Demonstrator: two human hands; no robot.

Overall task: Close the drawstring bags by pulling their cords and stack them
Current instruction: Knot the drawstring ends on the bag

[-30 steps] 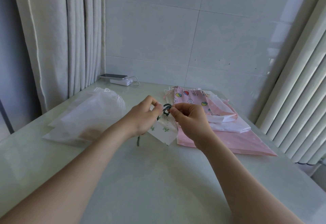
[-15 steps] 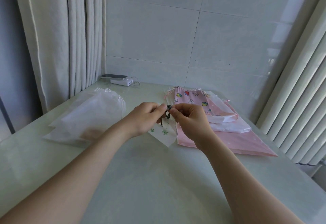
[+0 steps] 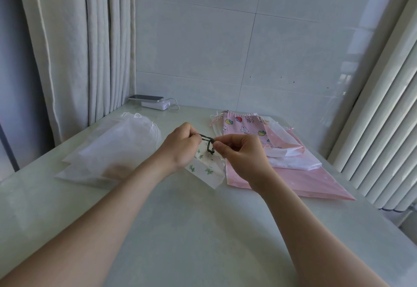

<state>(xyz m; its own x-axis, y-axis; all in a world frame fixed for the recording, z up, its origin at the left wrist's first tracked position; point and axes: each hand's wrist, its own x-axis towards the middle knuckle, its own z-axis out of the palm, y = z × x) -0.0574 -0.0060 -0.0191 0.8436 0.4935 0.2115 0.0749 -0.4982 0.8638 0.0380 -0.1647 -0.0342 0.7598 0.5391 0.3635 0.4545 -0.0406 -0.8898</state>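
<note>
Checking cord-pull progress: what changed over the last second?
The left hand drew away to the left, pulling the dark cord from a bunched loop into a short stretched line between the hands. The right hand kept its pinch on the cord at the mouth of the small green-printed bag. Nothing was let go. The white bag pile and pink bag pile lie as before.

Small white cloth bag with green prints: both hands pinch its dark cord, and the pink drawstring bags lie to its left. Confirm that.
Not quite. The head view shows the pink drawstring bags to the right of the small white cloth bag with green prints, not its left. The left hand and right hand do pinch its dark cord.
</note>
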